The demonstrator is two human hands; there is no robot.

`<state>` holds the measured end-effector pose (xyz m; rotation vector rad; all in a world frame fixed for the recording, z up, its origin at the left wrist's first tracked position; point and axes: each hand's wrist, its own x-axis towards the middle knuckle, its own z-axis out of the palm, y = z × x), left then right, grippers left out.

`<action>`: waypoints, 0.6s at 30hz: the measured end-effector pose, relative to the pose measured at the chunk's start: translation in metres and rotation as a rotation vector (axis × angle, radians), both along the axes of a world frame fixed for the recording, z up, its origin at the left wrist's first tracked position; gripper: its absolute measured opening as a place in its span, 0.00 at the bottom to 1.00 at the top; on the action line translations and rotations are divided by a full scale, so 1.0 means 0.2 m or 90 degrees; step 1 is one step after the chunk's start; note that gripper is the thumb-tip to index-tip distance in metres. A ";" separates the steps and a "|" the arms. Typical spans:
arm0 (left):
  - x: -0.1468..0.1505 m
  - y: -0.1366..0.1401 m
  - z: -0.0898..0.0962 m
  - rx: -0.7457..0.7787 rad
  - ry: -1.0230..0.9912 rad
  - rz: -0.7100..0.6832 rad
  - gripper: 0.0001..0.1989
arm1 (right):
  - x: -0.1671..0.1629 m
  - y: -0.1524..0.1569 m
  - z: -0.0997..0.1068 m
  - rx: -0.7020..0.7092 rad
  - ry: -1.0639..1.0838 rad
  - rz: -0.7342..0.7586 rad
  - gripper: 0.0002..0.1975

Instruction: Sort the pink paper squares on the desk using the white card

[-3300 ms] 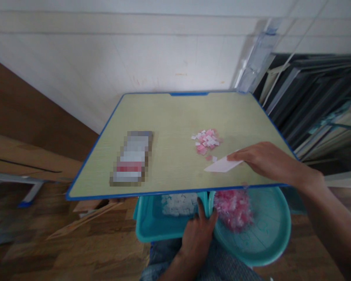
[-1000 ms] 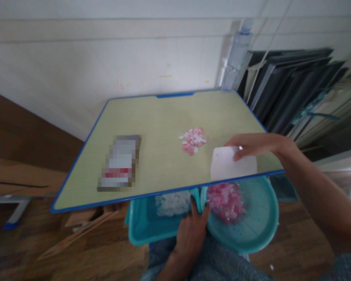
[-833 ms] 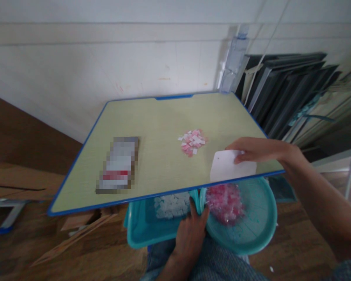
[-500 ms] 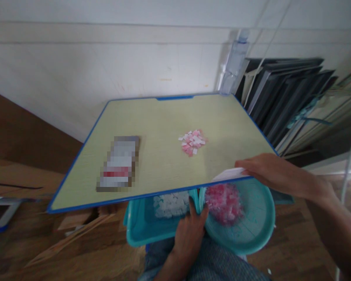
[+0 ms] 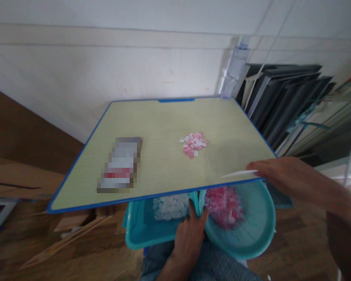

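Observation:
My right hand (image 5: 276,171) pinches a thin white card (image 5: 240,173) by its right end, just over the near right edge of the yellow-green board table (image 5: 160,168). Below the table, my left hand (image 5: 190,230) grips the neighbouring rims of two basins, with a finger and the thumb on either side. The rectangular teal basin (image 5: 149,242) on the left contains small white pieces (image 5: 170,207). In the round teal basin (image 5: 259,234) on the right lie pink clear-looking pieces (image 5: 224,207). A small pile of pink and white squares (image 5: 194,143) rests on the table.
A pixelated phone-like object (image 5: 119,164) lies on the left of the table. An upright clear bottle (image 5: 235,70) stands at the back right corner. Dark flat panels (image 5: 286,91) lean beyond the right edge. Cardboard (image 5: 70,234) lies on the wooden floor.
My right hand has shifted slightly right with the white card, which now shows more edge-on. The left hand stays at the basin rims. The view has tilted slightly.

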<state>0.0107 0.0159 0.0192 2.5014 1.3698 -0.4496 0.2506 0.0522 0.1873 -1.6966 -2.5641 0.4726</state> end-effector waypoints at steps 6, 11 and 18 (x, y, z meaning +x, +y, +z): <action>0.00 0.00 -0.01 0.006 -0.016 0.011 0.30 | 0.05 0.19 -0.07 0.088 -0.118 -0.056 0.16; -0.01 0.00 -0.03 -0.006 -0.010 0.003 0.26 | 0.05 0.31 -0.14 0.063 -0.067 0.003 0.18; 0.00 0.01 -0.02 -0.039 -0.005 0.007 0.26 | 0.02 0.40 -0.14 0.027 -0.017 0.073 0.18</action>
